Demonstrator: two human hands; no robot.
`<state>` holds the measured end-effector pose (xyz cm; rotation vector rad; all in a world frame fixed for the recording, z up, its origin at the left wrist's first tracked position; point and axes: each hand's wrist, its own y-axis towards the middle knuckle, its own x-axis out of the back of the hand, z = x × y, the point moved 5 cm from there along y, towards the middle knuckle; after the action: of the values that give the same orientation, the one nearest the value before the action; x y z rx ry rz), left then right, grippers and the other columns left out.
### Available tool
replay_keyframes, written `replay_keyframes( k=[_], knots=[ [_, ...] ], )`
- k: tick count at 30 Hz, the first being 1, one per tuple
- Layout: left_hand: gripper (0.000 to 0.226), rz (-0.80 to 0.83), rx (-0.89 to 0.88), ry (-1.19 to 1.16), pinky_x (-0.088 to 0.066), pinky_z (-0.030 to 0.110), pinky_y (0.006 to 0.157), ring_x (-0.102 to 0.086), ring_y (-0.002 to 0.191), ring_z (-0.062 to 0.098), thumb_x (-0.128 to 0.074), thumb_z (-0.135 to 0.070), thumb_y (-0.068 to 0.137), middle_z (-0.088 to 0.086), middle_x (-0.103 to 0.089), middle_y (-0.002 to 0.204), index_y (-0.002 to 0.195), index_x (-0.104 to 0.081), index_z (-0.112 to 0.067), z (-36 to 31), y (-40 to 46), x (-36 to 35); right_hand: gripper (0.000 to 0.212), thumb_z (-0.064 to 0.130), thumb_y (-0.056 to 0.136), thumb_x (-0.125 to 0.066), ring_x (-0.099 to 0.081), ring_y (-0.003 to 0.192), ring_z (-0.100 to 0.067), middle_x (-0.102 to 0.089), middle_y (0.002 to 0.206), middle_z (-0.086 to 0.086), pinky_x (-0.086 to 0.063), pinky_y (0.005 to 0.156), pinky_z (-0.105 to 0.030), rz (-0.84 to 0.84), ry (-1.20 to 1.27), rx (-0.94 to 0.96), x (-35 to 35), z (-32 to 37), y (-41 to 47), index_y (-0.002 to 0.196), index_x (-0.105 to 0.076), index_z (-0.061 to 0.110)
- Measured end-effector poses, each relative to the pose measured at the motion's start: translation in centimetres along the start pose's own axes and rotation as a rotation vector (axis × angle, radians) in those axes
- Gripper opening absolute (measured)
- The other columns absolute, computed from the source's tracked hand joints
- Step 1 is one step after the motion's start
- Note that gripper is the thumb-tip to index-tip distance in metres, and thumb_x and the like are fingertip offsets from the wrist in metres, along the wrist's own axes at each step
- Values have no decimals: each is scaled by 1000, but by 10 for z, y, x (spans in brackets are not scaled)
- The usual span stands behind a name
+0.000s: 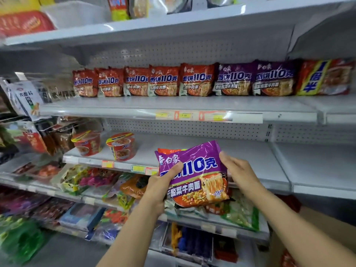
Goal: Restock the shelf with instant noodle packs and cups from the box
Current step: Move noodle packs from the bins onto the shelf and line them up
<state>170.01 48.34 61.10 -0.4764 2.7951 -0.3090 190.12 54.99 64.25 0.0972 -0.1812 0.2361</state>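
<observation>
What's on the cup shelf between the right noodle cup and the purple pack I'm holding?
Nothing: in the head view the shelf is bare between the right noodle cup and the purple pack.

The held purple noodle pack [192, 174] and the shelved red packs [163, 81] read "白象" and "110克"

Bright, even light from above — glare on my purple noodle pack [192, 174]; edges bend and blur, especially left.

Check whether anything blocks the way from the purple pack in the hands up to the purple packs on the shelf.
Nothing visible does: the purple pack has open air up to the shelf strip before the two purple packs.
</observation>
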Motion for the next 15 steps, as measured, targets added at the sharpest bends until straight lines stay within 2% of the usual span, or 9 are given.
replay_keyframes(
  k=[2,5,8,11,13,15],
  knots=[
    [55,28,-13,21,-60,37,65,-74,82,31,-83,-35,71,14,-76,93,113,-64,-7,-9,4,-25,44,54,83,-57,-70,83,-6,-77,89,4,-47,70,-20,68,62,-80,21,5,2,101,-71,16],
    [67,65,-17,51,-60,45,76,-74,83,33,-86,-38,61,15,-76,93,114,-62,-6,-19,10,-66,53,56,68,-69,-72,91,-16,-77,92,2,-52,85,-35,170,-3,-147,53,11,8,105,-68,19],
    [71,100,-17,56,-60,46,78,-74,82,33,-86,-40,56,15,-76,91,113,-61,-5,-28,13,-111,58,46,61,-78,-73,88,-19,-76,94,-1,-54,75,-32,174,-38,-150,95,23,17,109,-65,17],
    [62,137,-49,70,-60,36,65,-75,74,27,-83,-39,64,13,-77,89,113,-62,-6,-42,19,-153,43,40,68,-78,-73,84,-17,-77,90,-1,-51,79,-33,142,-47,-108,135,41,27,102,-67,16],
    [55,165,-79,72,-59,32,56,-75,71,25,-81,-37,70,12,-77,89,112,-63,-7,-54,23,-183,31,34,75,-77,-73,79,-14,-77,89,0,-51,76,-30,124,-29,-76,162,54,36,99,-68,17],
    [57,205,-95,68,-60,34,59,-75,75,27,-81,-40,70,12,-77,92,113,-63,-9,-68,26,-215,31,33,77,-76,-73,79,-14,-77,90,-1,-52,69,-26,103,-16,-45,192,67,46,102,-69,16]
  ],
)
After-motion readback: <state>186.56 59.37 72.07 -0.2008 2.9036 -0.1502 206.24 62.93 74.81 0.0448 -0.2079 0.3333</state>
